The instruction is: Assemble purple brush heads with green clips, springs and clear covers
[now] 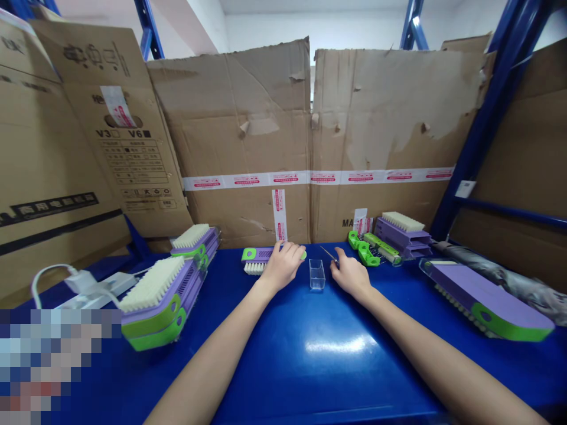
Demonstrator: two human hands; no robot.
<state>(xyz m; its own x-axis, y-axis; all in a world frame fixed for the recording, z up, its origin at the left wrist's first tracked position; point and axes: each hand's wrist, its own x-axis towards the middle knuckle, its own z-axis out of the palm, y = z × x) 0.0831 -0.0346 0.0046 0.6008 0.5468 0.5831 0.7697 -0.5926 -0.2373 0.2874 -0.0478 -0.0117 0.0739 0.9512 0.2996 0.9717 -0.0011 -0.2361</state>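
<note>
My left hand (283, 265) is closed over the right part of a purple and green brush (258, 256), which lies bristles down on the blue table (283, 366). The brush's green tip shows past my fingers. In my right hand (352, 274) is a thin pointed metal tool (328, 254), aimed up and to the left; my fingers hide its grip, so its exact kind is unclear. Between my hands stands a small clear plastic box (316, 275), touched by neither.
Stacked purple and green brushes (155, 295) stand at left, beside a white power strip (95, 289) with a plug. At right are green plastic parts (365, 249), purple brush bodies (403, 236) and another brush (487, 295). Cardboard sheets (248, 141) wall off the back.
</note>
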